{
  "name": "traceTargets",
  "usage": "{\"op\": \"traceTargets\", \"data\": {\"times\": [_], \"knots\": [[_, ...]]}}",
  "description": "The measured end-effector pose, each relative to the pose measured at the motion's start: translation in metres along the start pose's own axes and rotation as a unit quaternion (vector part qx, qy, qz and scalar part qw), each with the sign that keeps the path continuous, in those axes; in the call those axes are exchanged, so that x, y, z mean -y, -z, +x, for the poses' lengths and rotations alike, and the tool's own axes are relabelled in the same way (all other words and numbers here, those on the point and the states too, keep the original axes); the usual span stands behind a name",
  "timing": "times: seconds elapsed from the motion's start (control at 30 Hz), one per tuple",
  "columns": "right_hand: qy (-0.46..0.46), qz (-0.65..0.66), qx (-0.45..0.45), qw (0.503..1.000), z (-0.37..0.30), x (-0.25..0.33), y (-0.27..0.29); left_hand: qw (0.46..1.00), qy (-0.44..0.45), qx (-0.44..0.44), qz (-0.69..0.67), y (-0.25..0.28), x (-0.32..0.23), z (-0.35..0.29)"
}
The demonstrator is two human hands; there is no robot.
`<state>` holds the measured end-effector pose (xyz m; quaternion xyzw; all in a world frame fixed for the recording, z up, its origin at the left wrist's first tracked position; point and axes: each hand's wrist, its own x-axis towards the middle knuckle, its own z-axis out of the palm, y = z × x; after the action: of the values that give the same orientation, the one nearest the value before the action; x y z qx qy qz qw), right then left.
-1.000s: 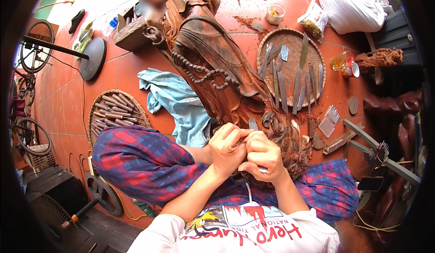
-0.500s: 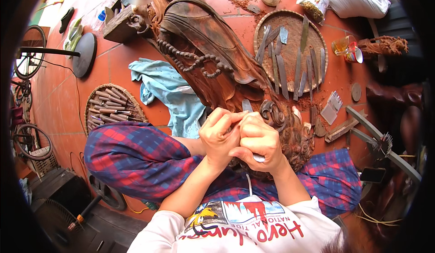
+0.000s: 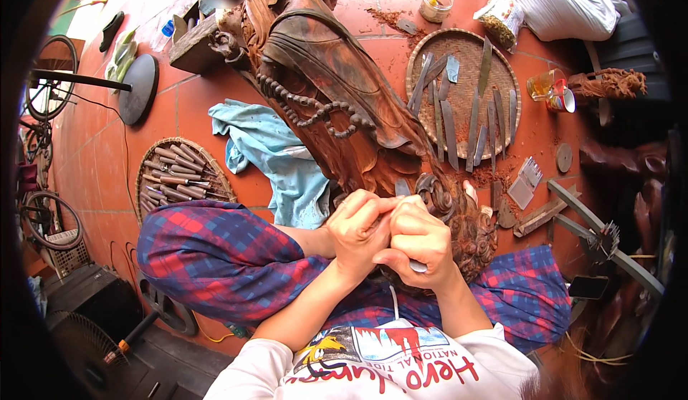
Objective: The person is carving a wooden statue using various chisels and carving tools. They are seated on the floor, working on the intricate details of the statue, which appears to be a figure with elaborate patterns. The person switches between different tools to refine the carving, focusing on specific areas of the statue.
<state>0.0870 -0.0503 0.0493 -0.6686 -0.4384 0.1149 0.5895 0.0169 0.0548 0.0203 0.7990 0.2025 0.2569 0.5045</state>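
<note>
A large carved statue of dark reddish-brown wood, with draped robes and a string of carved beads, lies at a slant before me. Its curly carved end rests by my lap. My left hand and my right hand are closed side by side over a narrow flat metal blade. The blade's grey far end shows beyond my fingers against the wood; its near end peeks out under my right hand. The fingers cover its middle.
Right of the statue, a round woven tray holds several flat metal blades. At left, another woven basket holds wooden-handled tools beside a light blue cloth. A metal clamp-like bar and a phone lie at right.
Both hands, still closed on the blade, sit slightly lower and to the right in the picture. The whole scene has shifted a little the same way; nothing has been let go.
</note>
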Motion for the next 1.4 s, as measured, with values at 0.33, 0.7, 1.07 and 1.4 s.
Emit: {"op": "traceTargets", "data": {"times": [0.33, 0.7, 1.07, 1.4], "knots": [[0.008, -0.015, 0.000, 1.000, 0.008, -0.002, -0.001, 1.000, -0.011, 0.002, 0.005, 0.001, 0.003, 0.005], [0.008, -0.012, 0.016, 1.000, -0.001, -0.006, -0.001, 1.000, -0.018, -0.010, 0.010, -0.001, 0.008, -0.001], [-0.017, -0.017, 0.028, 0.999, -0.005, 0.001, 0.005, 1.000, -0.006, 0.019, -0.002, -0.004, 0.006, -0.008], [-0.035, -0.001, 0.012, 0.999, -0.002, 0.003, 0.006, 1.000, -0.009, 0.020, 0.000, -0.003, 0.006, -0.006]]}}
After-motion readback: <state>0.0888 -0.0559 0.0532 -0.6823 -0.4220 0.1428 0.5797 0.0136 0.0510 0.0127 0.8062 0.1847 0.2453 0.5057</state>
